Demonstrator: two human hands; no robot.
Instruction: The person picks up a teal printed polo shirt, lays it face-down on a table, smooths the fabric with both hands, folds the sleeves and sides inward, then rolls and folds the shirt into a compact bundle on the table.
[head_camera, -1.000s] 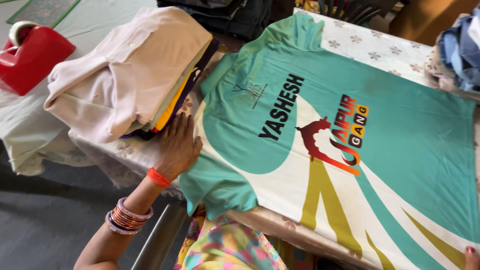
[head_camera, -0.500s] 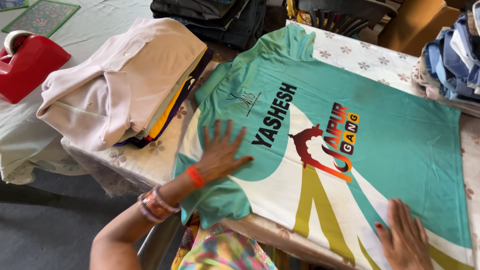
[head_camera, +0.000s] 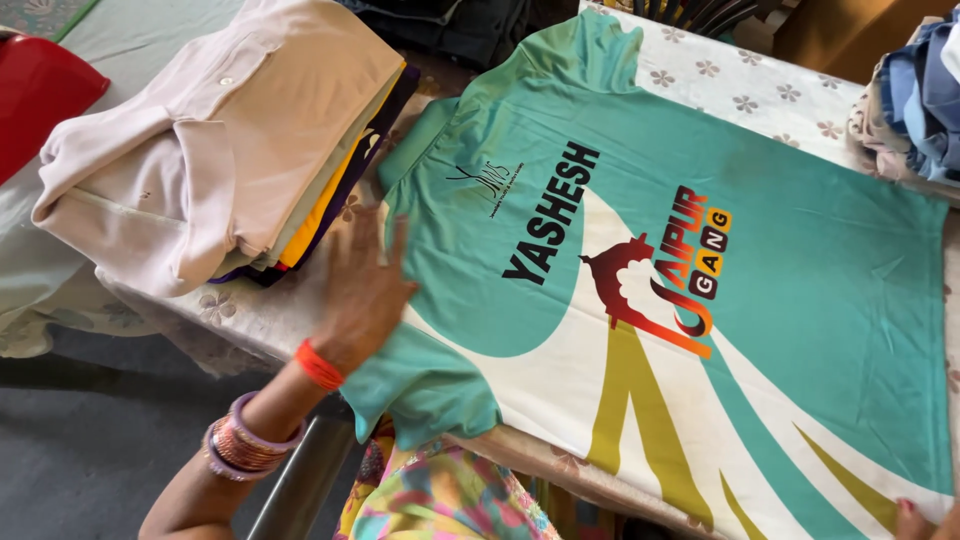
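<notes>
The jersey (head_camera: 700, 250) under your palm is a thin, light, soft thing by the look of it, probably a slick knit that slides on itself and creases at the least drag. It has no stiffness, so it will sag wherever you lift it at a single point. Your best holds are likely the seams: the shoulder line, the sleeve hem, or the bottom hem, taken with flat fingers rather than a pinch in the middle of the cloth.

It lies spread flat, print side up, on a table (head_camera: 760, 90) covered with a white flowered cloth. The collar points away from you to the upper left, the bottom hem runs off to the right. It is teal with a sweeping white panel, olive stripes, dark lettering and a red and orange emblem. The near sleeve hangs a little over the table edge.

Your left hand (head_camera: 365, 290) rests flat on the shoulder by that sleeve, fingers apart and stretched out, gripping nothing; it is blurred. Your right hand (head_camera: 915, 520) shows only as a fingertip at the bottom right corner, touching the hem, so you cannot tell how its fingers stand.

Just left of the jersey sits a stack of folded shirts (head_camera: 210, 150), a pale pink one on top. More folded clothes (head_camera: 910, 90) lie at the far right.
</notes>
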